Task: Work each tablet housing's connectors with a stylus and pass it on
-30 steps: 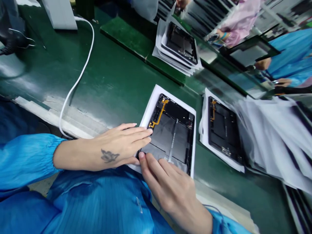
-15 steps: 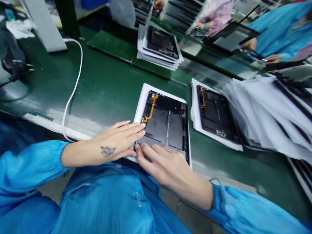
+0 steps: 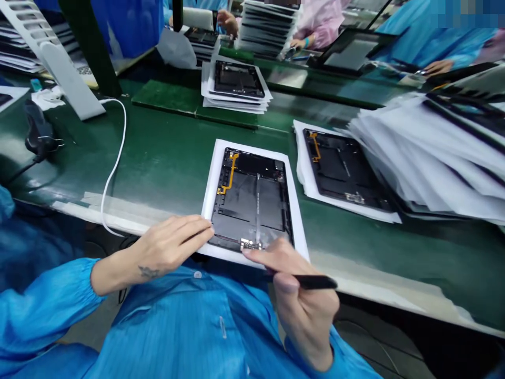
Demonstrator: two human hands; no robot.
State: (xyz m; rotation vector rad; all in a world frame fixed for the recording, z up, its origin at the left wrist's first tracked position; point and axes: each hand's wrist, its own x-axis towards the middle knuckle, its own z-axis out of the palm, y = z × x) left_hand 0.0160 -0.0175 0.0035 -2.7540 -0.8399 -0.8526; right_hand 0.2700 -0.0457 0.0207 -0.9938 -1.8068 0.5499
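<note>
a black tablet housing (image 3: pixel 240 195) lies flat with its inner side up on a white sheet (image 3: pixel 300 239), on the green surface (image 3: pixel 165 163) in front of the person. its long axis runs roughly straight away from the body, with an orange flex strip (image 3: pixel 230 176) at the far left and a small circuit board (image 3: pixel 251 243) at the near edge.

the left hand (image 3: pixel 171 245) has its fingers extended and close together, tips at the near left corner of the housing, which lies ahead and to the right of that grip. the right hand (image 3: pixel 305 308) is closed, clamped on a dark slim tool (image 3: pixel 321 282); the housing lies ahead and to the left of this grip, and the forefinger reaches to the circuit board.

fine print runs along a pale strip (image 3: pixel 258 205) down the housing, too small to read. a second housing (image 3: pixel 341 168) lies to the right, near loosely fanned sheets (image 3: pixel 430 163)
</note>
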